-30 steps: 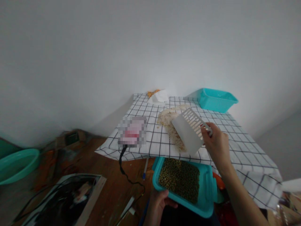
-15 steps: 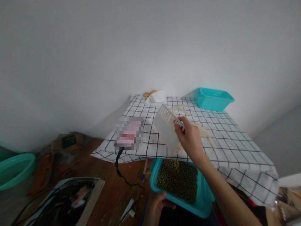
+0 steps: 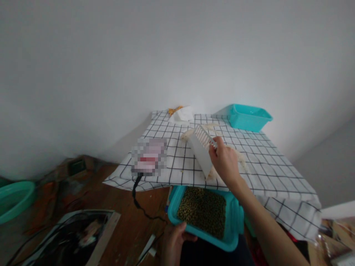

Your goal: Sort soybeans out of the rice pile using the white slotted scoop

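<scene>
My right hand [image 3: 226, 162] grips a white slotted plastic scoop [image 3: 202, 151], its blade standing on the checked tablecloth [image 3: 266, 162] among pale rice-like grains [image 3: 186, 135]. My left hand [image 3: 174, 244] holds the near corner of a teal tray [image 3: 234, 221] filled with small green beans [image 3: 202, 210], kept just below the table's front edge under the scoop.
A second teal tub [image 3: 248, 117] stands at the table's far right corner. A white tissue packet [image 3: 181, 114] lies at the far edge, a blurred pinkish device [image 3: 148, 156] with a black cable at the left. A teal basin [image 3: 15, 199] and a framed picture [image 3: 72, 236] lie on the wooden floor.
My right hand has swept the scoop leftward across the grain pile and turned it more upright. The tray of beans has shifted slightly left below the table edge.
</scene>
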The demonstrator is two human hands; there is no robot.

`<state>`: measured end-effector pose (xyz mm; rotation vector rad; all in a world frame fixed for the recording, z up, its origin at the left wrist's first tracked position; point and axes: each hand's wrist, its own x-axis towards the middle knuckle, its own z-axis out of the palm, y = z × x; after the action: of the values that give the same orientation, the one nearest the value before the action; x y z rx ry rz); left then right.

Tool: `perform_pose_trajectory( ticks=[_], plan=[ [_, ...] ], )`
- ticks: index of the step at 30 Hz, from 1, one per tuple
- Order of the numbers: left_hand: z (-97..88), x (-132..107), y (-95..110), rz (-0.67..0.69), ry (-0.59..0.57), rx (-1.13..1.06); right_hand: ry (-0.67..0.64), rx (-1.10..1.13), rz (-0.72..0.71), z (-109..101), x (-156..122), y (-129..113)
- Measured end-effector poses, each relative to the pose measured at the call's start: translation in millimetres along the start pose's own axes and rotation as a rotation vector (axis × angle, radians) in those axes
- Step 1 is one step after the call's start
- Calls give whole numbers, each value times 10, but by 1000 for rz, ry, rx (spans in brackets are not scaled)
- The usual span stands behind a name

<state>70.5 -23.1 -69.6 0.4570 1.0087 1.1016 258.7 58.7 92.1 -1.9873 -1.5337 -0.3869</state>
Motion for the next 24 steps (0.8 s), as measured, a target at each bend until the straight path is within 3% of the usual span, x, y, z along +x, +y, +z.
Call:
perform_pose_trajectory(
  ticks=[15, 24],
  plan=[
    [3, -66, 117, 13, 31, -19, 97, 108, 104, -321, -10, 253],
    [-7, -125, 159, -26, 23, -20, 219, 265, 131, -548, 33, 650]
  ],
)
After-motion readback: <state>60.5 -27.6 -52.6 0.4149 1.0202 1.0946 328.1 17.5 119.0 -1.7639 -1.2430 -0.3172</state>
